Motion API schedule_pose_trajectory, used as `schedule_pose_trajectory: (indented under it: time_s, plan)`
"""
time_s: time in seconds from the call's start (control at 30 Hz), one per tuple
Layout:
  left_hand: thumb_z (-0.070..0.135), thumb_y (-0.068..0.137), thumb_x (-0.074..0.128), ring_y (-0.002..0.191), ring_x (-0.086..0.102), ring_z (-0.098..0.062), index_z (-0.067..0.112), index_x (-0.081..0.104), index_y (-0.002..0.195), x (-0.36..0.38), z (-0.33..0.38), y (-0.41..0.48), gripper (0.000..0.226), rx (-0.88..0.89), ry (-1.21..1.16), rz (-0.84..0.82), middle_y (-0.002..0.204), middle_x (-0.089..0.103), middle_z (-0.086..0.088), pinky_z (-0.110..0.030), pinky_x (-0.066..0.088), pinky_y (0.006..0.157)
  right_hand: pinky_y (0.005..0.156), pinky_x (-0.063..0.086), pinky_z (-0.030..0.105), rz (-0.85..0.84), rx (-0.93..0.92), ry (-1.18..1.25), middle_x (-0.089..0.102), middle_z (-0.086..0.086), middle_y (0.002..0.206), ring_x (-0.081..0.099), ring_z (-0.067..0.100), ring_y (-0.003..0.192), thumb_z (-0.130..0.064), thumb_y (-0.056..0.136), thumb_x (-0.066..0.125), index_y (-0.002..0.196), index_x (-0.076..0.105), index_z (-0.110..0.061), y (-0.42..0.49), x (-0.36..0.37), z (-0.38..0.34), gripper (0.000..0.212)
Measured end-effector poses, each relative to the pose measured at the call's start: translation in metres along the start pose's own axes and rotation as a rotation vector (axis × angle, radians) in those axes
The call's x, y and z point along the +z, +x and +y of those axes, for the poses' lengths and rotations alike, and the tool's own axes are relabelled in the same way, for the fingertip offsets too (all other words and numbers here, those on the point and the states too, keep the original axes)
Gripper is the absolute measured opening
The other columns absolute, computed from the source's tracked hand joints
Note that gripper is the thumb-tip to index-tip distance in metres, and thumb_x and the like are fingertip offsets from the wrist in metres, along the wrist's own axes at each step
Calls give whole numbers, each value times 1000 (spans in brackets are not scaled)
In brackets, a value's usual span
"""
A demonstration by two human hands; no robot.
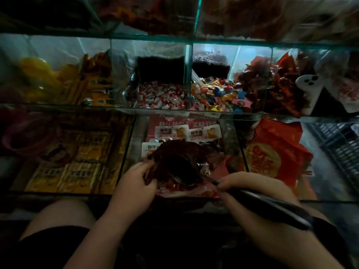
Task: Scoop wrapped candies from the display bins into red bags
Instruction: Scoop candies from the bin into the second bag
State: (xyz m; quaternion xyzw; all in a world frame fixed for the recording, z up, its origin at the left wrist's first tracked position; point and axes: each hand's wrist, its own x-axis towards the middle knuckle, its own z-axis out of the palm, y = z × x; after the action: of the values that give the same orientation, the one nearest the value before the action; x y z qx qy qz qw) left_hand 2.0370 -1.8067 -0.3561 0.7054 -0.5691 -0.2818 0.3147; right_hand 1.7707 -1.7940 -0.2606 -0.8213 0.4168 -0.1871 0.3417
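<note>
One crumpled, glossy dark-red bag (174, 156) gapes open at 6 o'clock of the display, over the near middle bin, and the left hand (134, 183) pinches its 9 o'clock rim. The right hand (252, 187), at the bag's 4 o'clock, curls round the handle of one dark scoop (268, 204) whose bowl lies in the mouth. At 12 o'clock two candy bins sit side by side: red-and-white candies (159, 96) and mixed-colour candies (217, 96).

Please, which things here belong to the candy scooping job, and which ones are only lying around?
Part of the job: left hand holding the red bag; right hand holding the scoop; red-and-white candies; mixed candies.
Lying about: yellow packets; large red packet; white figure; blue crate.
</note>
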Motion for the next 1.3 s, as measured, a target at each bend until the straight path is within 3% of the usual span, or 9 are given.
schedule_pose_trajectory:
  time_s: [0.13, 0.27, 0.47, 0.57, 0.67, 0.8, 0.97, 1.1, 1.3]
  plan:
    - [2, 86, 59, 132, 50, -2, 30, 47, 151, 9, -2, -9, 71, -49, -140, -74, 145, 46, 25, -30, 47, 109, 73, 50, 7, 310, 224, 69, 71, -25, 90, 68, -7, 85, -25, 82, 79, 89, 71, -40, 23, 49, 14, 19]
    - [5, 89, 60, 132, 43, 12, 38, 36, 155, 13, 3, -14, 78, -31, -171, -124, 138, 36, 47, -14, 44, 104, 59, 49, 9, 364, 447, 265, 73, -21, 78, 68, -6, 73, -46, 84, 63, 84, 73, -39, 62, 75, 20, 12]
    - [2, 92, 56, 109, 67, -9, 37, 31, 158, 14, 3, -14, 79, -92, -237, -151, 154, 42, 15, -29, 59, 89, 60, 63, 52, 474, 660, 590, 74, 13, 70, 74, 30, 64, -25, 91, 63, 81, 69, -18, 76, 92, 9, 14]
    - [-4, 90, 56, 83, 71, -9, 38, 36, 156, 10, 1, -12, 81, -92, -289, -134, 151, 46, 15, -19, 56, 66, 45, 59, 36, 574, 731, 831, 75, 14, 67, 75, 31, 58, -20, 92, 64, 74, 73, -27, 71, 83, 10, 22]
    - [-3, 91, 57, 112, 65, -1, 48, 41, 150, 5, 4, -12, 80, -49, -318, -128, 144, 48, 27, -28, 59, 90, 49, 59, 33, 624, 751, 901, 77, 14, 74, 76, 34, 62, -18, 91, 66, 78, 75, -18, 61, 78, 11, 16]
    - [-3, 87, 55, 126, 56, -36, 46, 35, 154, 3, 6, -14, 85, -64, -314, -112, 149, 46, 22, -55, 48, 101, 53, 60, 35, 724, 695, 917, 77, 17, 76, 76, 39, 66, -26, 81, 67, 76, 75, -12, 48, 63, 12, 17]
    - [-5, 89, 57, 65, 65, -3, 53, 36, 151, 6, -2, -11, 88, -15, -360, -132, 147, 45, 23, -18, 50, 52, 47, 58, 28, 821, 694, 1011, 75, 20, 73, 76, 34, 63, -22, 100, 51, 85, 65, -4, 28, 31, 10, 27]
    - [34, 89, 61, 125, 54, 0, 49, 36, 148, 7, 6, -9, 66, 66, -184, -38, 144, 39, 34, -30, 56, 94, 43, 58, 27, 817, 716, 1115, 69, 17, 70, 73, 27, 52, -17, 106, 40, 85, 58, -3, 16, 10, 2, 31]
    - [83, 90, 11, 155, 2, -8, 32, 24, 160, 20, 24, 0, 87, 111, 275, -3, 169, 11, 11, -42, 6, 127, 43, 58, 26, 817, 631, 1201, 70, 4, 52, 72, 26, 50, -17, 107, 36, 85, 56, -3, 3, -1, -6, 32]
